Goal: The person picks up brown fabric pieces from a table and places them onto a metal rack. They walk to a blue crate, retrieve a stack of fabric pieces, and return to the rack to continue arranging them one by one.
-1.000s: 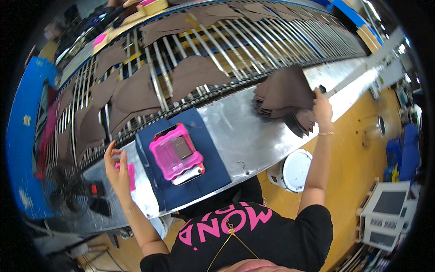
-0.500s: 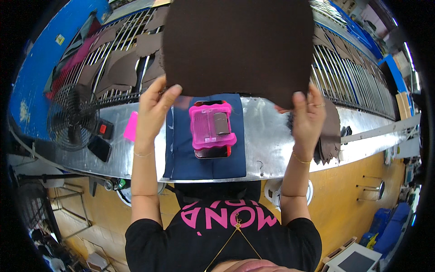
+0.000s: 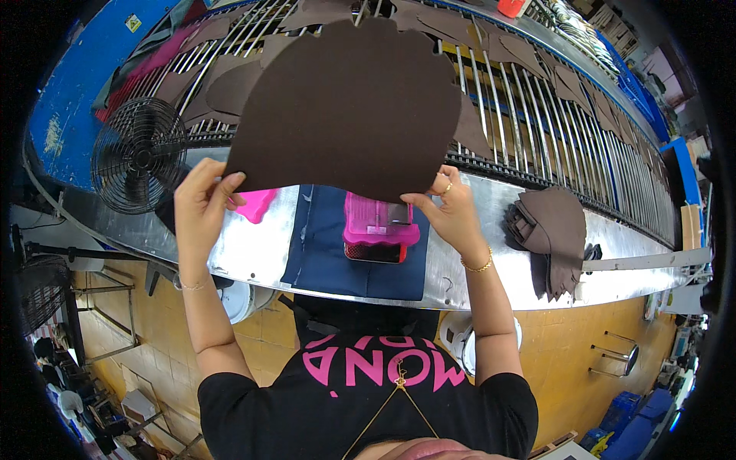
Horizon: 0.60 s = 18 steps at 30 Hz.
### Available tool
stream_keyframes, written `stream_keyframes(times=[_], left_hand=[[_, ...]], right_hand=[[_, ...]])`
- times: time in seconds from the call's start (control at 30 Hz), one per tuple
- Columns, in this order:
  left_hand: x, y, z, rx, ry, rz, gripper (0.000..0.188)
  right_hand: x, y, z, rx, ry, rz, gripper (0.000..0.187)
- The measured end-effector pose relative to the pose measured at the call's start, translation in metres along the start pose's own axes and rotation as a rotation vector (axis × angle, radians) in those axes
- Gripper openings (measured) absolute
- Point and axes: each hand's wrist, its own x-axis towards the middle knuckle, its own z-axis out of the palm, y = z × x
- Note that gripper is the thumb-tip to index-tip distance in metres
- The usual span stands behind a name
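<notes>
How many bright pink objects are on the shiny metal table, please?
2: one translucent pink plastic case over the dark blue cloth, and one flat pink piece beside the left hand. The held dark brown flat sheet partly covers both and may hide more.

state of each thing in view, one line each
brown piece: raised, spread open
left hand: pinching its lower left corner
right hand: pinching its lower right corner
brown stack: piled unevenly on metal table
pink box: partly hidden
fan: cannot tell if spinning
</notes>
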Motion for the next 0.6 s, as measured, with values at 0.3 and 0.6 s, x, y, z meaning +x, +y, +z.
stream_keyframes(times=[0.3,0.6], left_hand=[[0.020,0.004,0.083,0.129,-0.407,0.115,0.010],[0.044,0.044,0.161,0.304,-0.622,0.611,0.013]], right_hand=[[-0.084,0.040,-0.045,-0.293,0.152,0.111,0.014],[-0.169,0.026,-0.120,-0.351,0.277,0.469,0.020]])
